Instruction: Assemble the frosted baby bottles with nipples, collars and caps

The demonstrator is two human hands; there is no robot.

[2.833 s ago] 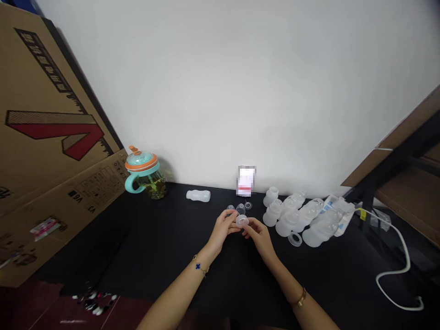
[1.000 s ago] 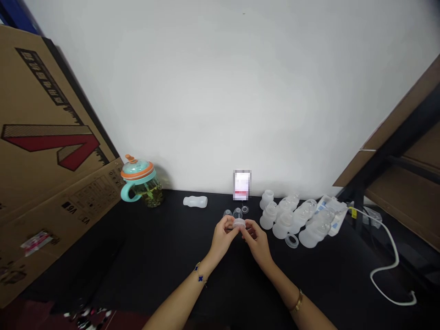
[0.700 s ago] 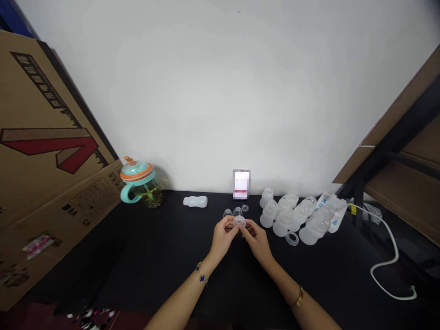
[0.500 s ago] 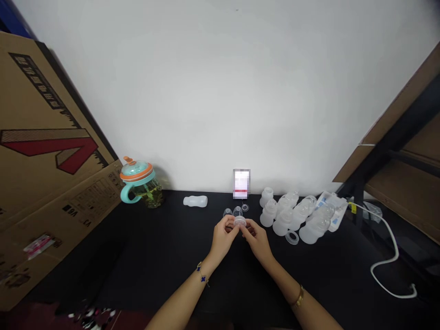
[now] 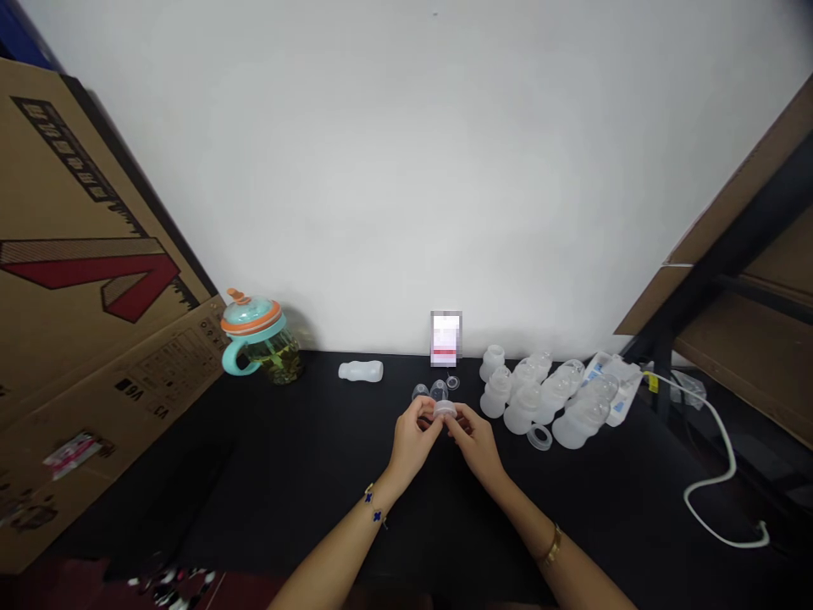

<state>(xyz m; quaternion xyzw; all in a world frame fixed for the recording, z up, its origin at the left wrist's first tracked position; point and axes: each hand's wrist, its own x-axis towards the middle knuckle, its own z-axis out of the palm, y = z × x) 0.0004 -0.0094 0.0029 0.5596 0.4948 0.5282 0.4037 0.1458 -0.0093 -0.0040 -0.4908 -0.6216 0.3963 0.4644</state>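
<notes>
Ring: a pale, translucent ring [image 5: 445, 408] is at the centre of the frame, a little below the middle, held between both hands over the table.
Left hand: the left hand [image 5: 412, 434] comes up from the bottom edge; its fingers are clamped on the ring's left side.
Right hand: the right hand [image 5: 475, 442] mirrors it from the lower right, fingers clamped on the ring's right side.
Wrists: a bracelet [image 5: 377, 515] with dark blue charms on the left, a gold bangle [image 5: 554, 544] on the right.
Domes: two clear domes, one left [image 5: 420, 391] and one right [image 5: 439, 390], side by side just beyond the fingers.
Disc: a small disc [image 5: 452, 383] near the right dome.
Screen: a lit, pixelated screen [image 5: 445, 341] behind the disc, close to the wall [image 5: 406, 169].
Bottles: a cluster of whitish bottles [image 5: 524, 411] right of centre, several with clear tops; the one at the back left is open at the top.
Spare ring: a flat spare ring [image 5: 531, 431] in front of the cluster.
Lying bottle: a white bottle [image 5: 362, 371] on its side, left of centre.
Packet: a white packet [image 5: 627, 398] with blue marks, right of the bottles.
Cable: a white cable [image 5: 730, 457] curving down the lower right.
Jug: a turquoise and orange jug [image 5: 279, 356] at left, green leaves inside.
Box: a large brown box [image 5: 63, 330] along the left edge.
Table: a black table [image 5: 292, 474] across the lower frame.
</notes>
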